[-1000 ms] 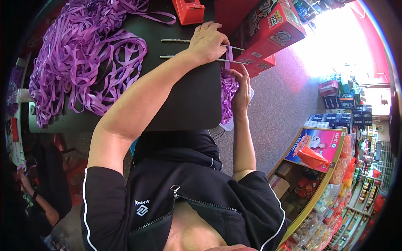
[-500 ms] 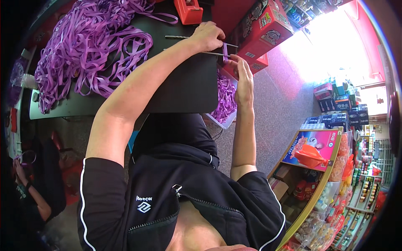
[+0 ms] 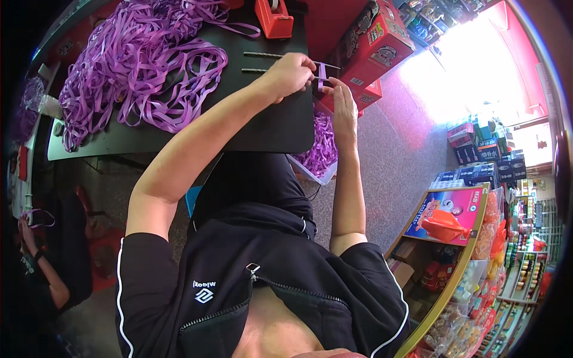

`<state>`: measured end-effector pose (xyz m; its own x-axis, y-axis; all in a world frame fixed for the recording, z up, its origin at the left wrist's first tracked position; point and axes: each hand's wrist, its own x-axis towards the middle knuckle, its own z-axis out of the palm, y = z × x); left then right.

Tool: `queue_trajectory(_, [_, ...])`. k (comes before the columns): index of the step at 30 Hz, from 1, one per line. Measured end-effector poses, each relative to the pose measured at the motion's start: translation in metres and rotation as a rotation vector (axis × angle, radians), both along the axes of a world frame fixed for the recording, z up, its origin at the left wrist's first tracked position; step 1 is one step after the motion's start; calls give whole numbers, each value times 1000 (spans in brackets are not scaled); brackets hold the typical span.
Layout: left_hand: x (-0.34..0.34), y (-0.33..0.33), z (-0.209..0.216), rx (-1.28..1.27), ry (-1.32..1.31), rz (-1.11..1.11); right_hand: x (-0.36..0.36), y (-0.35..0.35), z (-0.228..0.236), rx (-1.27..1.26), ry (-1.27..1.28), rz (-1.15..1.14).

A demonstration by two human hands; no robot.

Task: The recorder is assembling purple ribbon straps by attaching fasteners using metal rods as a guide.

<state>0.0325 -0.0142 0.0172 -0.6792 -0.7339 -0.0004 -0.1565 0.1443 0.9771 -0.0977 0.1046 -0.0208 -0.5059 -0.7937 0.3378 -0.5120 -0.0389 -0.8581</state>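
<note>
Two thin, twisted metal rods lie side by side across the black table's right end; the far rod (image 3: 262, 55) and the near rod (image 3: 253, 70) jut past its edge. A narrow purple ribbon (image 3: 322, 73) is looped across both rods. My left hand (image 3: 289, 74) is over the near rod with its fingers curled; what lies between the fingertips is hidden. Beyond the table edge my right hand (image 3: 344, 107) is raised, its fingertips closed at the ribbon's near end by the rod tip. Its thumb is partly hidden. A large tangled heap of purple ribbons (image 3: 149, 65) covers the table's left side.
An orange tape dispenser (image 3: 274, 21) stands at the table's far edge. Below the right end, a white tub (image 3: 319, 173) holds purple ribbon. Red cartons (image 3: 379, 51) stand beyond my right hand. A display case (image 3: 444, 221) is at right. Another person's hands (image 3: 27, 235) show at left.
My left hand has moved nearer, from the far rod to the near rod. My right hand stays by the ribbon loop. The view has shifted slightly.
</note>
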Motion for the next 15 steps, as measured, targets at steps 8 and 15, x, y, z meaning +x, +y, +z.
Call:
queue_trajectory(8, [-25, 10, -7, 787, 234, -154, -5, 3, 2, -83, -263, 46])
queue_trajectory(15, [-36, 20, 4, 1072, 569, -176, -10, 3, 4, -122, -542, 88])
